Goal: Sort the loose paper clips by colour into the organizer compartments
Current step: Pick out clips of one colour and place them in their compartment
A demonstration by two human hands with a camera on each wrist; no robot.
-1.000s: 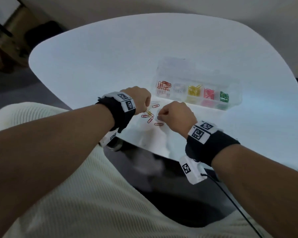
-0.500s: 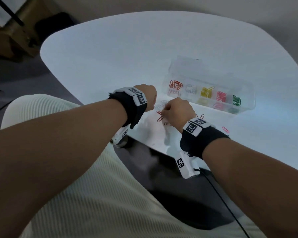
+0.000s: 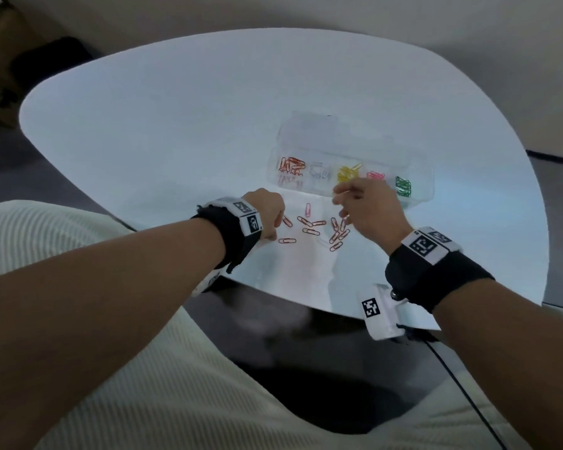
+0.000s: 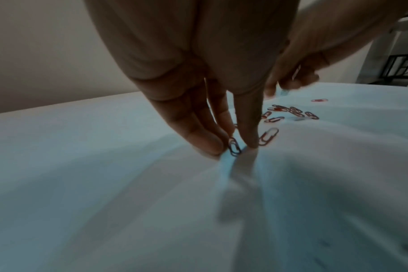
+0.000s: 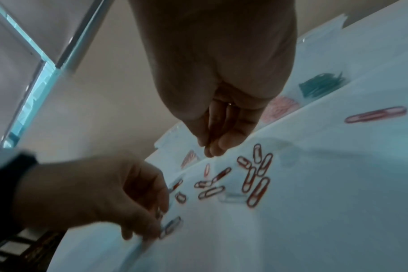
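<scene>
My left hand (image 4: 224, 117) pinches a clip (image 4: 234, 149) on the counter (image 3: 176, 125); right hand (image 3: 366, 206) grip: cannot tell. Lift clear before crossing to the organizer (image 3: 416, 186).

Clear plastic organizer (image 3: 416, 193) sits on the white tabletop (image 3: 176, 131), lid open behind, one row of compartments: orange clips (image 3: 291, 165) far left, then silver (image 3: 320, 173), yellow (image 3: 346, 173), pink (image 3: 375, 175), green (image 3: 403, 186) far right. Loose paper clips (image 3: 312, 226), mostly orange-red, lie flat and scattered just in front of it. One pink clip (image 3: 307, 209) lies at the cluster's far edge.
</scene>
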